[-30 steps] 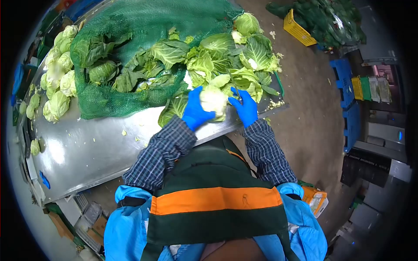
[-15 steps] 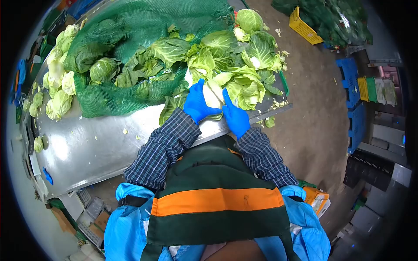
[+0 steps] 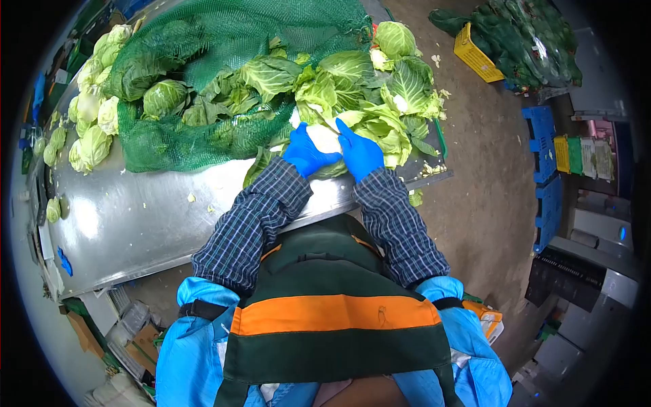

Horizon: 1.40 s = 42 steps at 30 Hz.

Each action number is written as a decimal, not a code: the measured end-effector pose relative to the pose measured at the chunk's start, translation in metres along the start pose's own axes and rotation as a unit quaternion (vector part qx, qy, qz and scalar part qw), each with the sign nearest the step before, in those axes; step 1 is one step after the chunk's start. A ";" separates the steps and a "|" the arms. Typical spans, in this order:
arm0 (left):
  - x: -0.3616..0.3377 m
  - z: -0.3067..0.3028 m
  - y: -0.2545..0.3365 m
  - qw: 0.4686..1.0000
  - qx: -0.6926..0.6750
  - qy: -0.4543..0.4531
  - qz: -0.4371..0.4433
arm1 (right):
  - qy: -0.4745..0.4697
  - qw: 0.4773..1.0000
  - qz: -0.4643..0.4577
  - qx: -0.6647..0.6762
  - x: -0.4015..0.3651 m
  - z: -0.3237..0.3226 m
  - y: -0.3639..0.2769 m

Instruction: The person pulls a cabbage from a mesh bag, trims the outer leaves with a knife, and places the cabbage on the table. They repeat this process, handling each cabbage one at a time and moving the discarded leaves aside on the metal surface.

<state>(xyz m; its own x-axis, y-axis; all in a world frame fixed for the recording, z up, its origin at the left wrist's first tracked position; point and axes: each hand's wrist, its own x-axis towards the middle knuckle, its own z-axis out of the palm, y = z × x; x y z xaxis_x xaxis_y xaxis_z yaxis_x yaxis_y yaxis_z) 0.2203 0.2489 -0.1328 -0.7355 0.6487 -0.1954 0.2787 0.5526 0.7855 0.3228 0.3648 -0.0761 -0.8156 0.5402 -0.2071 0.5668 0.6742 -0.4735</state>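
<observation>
Between my two blue-gloved hands is a pale, whitish-green cabbage (image 3: 324,138) at the near edge of the metal table (image 3: 152,210). My left hand (image 3: 307,153) grips its left side, with the thumb stretched across the near side. On the other side, my right hand (image 3: 361,152) is closed, its thumb pointing up along the cabbage. A thin, blade-like strip shows by the right thumb tip; what that hand holds is mostly hidden. Loose green outer leaves (image 3: 384,132) lie just right of and beyond the cabbage.
A green mesh sack (image 3: 203,152) with cabbages inside spreads over the table. Several trimmed cabbages (image 3: 91,148) are piled at the left. Another cabbage (image 3: 395,39) lies at the far right corner. On the floor are a yellow crate (image 3: 477,54) and blue pallets (image 3: 540,139).
My right hand has moved slightly up and left, its thumb now nearer the cabbage's far side. The left hand has shifted slightly. The whole view has moved a little.
</observation>
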 end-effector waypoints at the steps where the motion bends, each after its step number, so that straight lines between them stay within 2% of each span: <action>1: 0.005 -0.001 -0.008 0.991 -0.121 -0.042 0.025 | 0.001 1.000 0.000 0.002 0.004 -0.001 0.000; 4: -0.008 -0.010 0.004 0.996 -0.072 -0.003 0.044 | 0.004 0.993 0.052 0.101 0.017 -0.003 0.005; 5: -0.011 -0.003 -0.010 0.996 -0.066 -0.033 0.049 | 0.020 0.988 0.024 0.153 0.034 0.015 0.043; 6: -0.034 -0.004 -0.007 0.995 -0.049 0.044 0.079 | 0.005 0.980 0.044 0.194 0.040 0.017 0.060; 8: -0.061 -0.012 -0.023 0.985 -0.089 0.013 0.147 | -0.011 0.979 0.080 0.189 0.042 0.022 0.086; 9: -0.077 -0.014 -0.038 0.978 -0.138 0.015 0.156 | 0.010 0.979 0.080 0.186 0.046 0.030 0.103; 10: -0.089 -0.009 -0.049 0.979 -0.135 0.013 0.151 | 0.031 0.979 0.084 0.184 0.046 0.038 0.117; 11: -0.100 -0.005 -0.060 0.962 -0.248 0.029 0.112 | 0.004 0.962 0.131 0.238 0.042 0.030 0.115; 12: -0.108 -0.004 -0.068 0.930 -0.357 0.048 0.072 | 0.029 0.943 0.127 0.306 0.030 0.017 0.099; 13: -0.105 -0.012 -0.075 0.949 -0.315 0.030 0.009 | 0.027 0.934 0.108 0.339 0.022 0.008 0.086; 14: -0.100 -0.022 -0.066 0.932 -0.351 -0.002 -0.084 | 0.025 0.924 0.089 0.371 0.014 0.000 0.075; 15: -0.100 -0.025 -0.053 0.934 -0.347 -0.005 -0.087 | 0.020 0.925 0.087 0.370 0.003 -0.008 0.059; 17: -0.093 -0.023 -0.049 0.934 -0.347 -0.007 -0.088 | 0.047 0.945 -0.019 0.324 -0.020 -0.015 0.027; 19: -0.084 -0.013 -0.065 0.987 -0.157 -0.030 -0.006 | -0.032 0.902 -0.018 0.429 -0.037 0.002 0.019; 20: -0.086 -0.010 -0.070 0.987 -0.158 -0.028 0.000 | -0.061 0.904 -0.008 0.423 -0.045 0.017 0.017; 21: -0.086 -0.008 -0.073 0.984 -0.155 -0.088 0.021 | -0.028 0.919 -0.097 0.380 -0.046 0.040 0.025; 22: -0.076 -0.010 -0.074 0.978 -0.144 -0.138 0.056 | -0.109 0.960 -0.063 0.251 -0.050 0.048 0.033; 23: -0.076 -0.003 -0.085 0.960 -0.233 -0.147 0.056 | -0.157 0.895 0.010 0.416 -0.057 0.060 0.037; 24: -0.079 -0.021 -0.061 0.946 -0.266 -0.161 0.090 | -0.189 0.896 0.041 0.399 -0.060 0.062 0.040; 25: -0.086 -0.025 -0.053 0.955 -0.250 -0.146 0.057 | -0.161 0.848 0.048 0.502 -0.068 0.052 0.025; 26: -0.090 -0.033 -0.038 0.958 -0.255 -0.126 0.025 | -0.182 0.823 0.112 0.527 -0.066 0.059 0.033; 27: -0.089 -0.026 -0.048 0.961 -0.256 -0.109 -0.006 | -0.180 0.754 0.126 0.619 -0.070 0.043 0.022; 28: -0.088 -0.019 -0.059 0.960 -0.261 -0.093 -0.045 | -0.173 0.751 0.171 0.613 -0.072 0.023 0.011; 29: -0.089 -0.015 -0.062 0.943 -0.319 -0.077 -0.047 | -0.154 0.778 0.152 0.590 -0.072 0.009 0.008; 30: -0.087 -0.014 -0.059 0.922 -0.378 -0.066 -0.053 | -0.142 0.830 0.144 0.519 -0.065 0.011 0.019; 32: -0.087 -0.026 -0.037 0.897 -0.440 -0.005 -0.042 | -0.094 0.822 0.053 0.559 -0.062 0.001 0.026; 34: -0.079 -0.036 -0.030 0.902 -0.430 0.033 -0.005 | -0.054 0.858 0.008 0.511 -0.054 -0.011 0.035; 36: -0.071 -0.044 -0.021 0.848 -0.512 0.135 0.011 | -0.036 0.846 0.023 0.531 -0.047 -0.021 0.040; 37: -0.069 -0.048 -0.013 0.835 -0.524 0.166 0.013 | -0.022 0.858 0.021 0.514 -0.044 -0.022 0.046; 38: -0.065 -0.049 -0.011 0.832 -0.525 0.178 0.024 | -0.008 0.869 0.015 0.495 -0.042 -0.028 0.045; 40: -0.044 -0.053 -0.017 0.709 -0.681 0.169 0.069 | -0.041 0.875 0.006 0.481 -0.038 -0.037 0.044; 41: -0.030 -0.054 -0.030 0.693 -0.701 0.127 0.111 | -0.032 0.945 -0.025 0.324 -0.025 -0.024 0.061; 42: -0.042 -0.062 -0.019 0.691 -0.704 0.131 0.102 | -0.041 0.946 -0.020 0.321 -0.019 -0.019 0.057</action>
<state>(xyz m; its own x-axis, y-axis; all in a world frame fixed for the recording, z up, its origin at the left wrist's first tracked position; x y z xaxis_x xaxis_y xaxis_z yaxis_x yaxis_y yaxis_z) 0.2076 0.1781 -0.1029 -0.9077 0.4186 -0.0288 -0.3476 -0.7117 0.6104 0.3729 0.4029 -0.0831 -0.8561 0.4621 -0.2314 0.3697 0.2348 -0.8990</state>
